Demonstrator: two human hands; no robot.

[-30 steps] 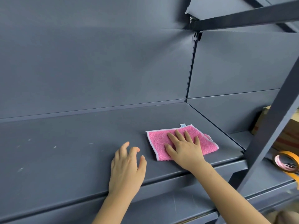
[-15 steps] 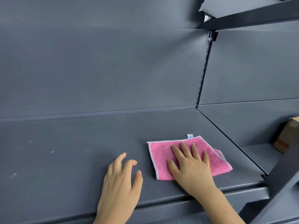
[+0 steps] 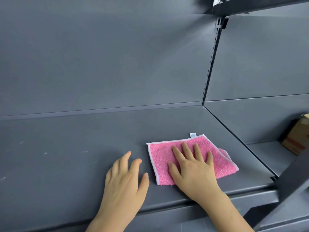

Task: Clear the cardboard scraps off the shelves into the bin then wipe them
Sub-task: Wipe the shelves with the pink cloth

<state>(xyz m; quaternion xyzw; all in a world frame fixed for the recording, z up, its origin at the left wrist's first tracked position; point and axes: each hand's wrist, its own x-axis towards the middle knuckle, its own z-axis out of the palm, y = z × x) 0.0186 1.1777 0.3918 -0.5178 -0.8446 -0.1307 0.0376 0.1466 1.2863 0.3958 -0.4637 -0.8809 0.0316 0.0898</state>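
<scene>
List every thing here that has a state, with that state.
shelf: a few pale specks at left.
pink cloth: folded, flat on shelf.
right hand: fingers straight, pressing cloth.
left hand: fingers relaxed, resting on shelf.
cardboard box: on neighbouring shelf, mostly out of view.

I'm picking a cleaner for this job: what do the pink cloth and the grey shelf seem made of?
Pink cloth: looks like terry or microfibre, with a fuzzy looped pile, pale stitched edging and a small corner tag. Grey shelf: probably painted sheet metal, with a smooth matte face, a folded front lip and a few pale scuffs; not certain.
</scene>
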